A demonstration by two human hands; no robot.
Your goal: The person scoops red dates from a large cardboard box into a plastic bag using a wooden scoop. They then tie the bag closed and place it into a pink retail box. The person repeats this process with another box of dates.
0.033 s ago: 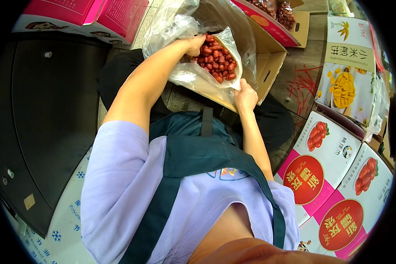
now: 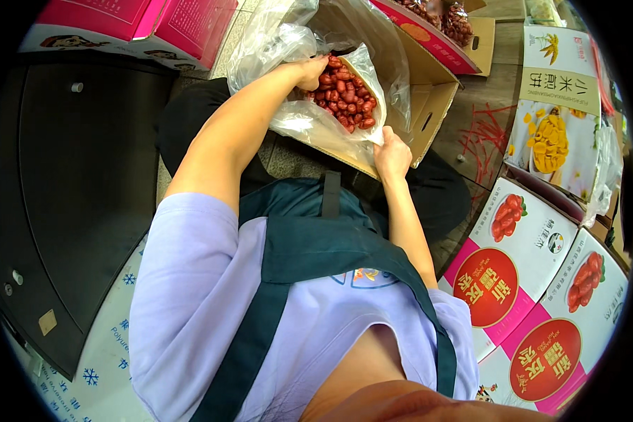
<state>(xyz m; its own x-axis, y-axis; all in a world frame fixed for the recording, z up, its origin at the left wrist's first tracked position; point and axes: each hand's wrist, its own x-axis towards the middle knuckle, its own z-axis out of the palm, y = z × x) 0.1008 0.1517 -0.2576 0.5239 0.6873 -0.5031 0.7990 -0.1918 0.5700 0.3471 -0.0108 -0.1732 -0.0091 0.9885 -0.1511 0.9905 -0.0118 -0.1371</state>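
Glossy red dates (image 2: 346,98) fill the mouth of a white plastic bag (image 2: 377,83), inside a clear plastic liner (image 2: 260,53) in an open cardboard box (image 2: 429,116). My left hand (image 2: 312,72) is closed at the bag's left rim, right beside the dates, its fingertips partly hidden. At the bag's lower right edge, my right hand (image 2: 393,155) pinches the gathered plastic in a closed grip. The bag's mouth is spread between the two hands.
Another carton (image 2: 439,35) with bagged dates stands behind. Printed white-and-pink cartons (image 2: 520,218) line the right, and a pink box (image 2: 126,28) is at the upper left. A black cabinet (image 2: 84,176) stands left. Red strips (image 2: 484,141) litter the floor.
Some dates in the bag have shifted slightly. Both hands stay in place.
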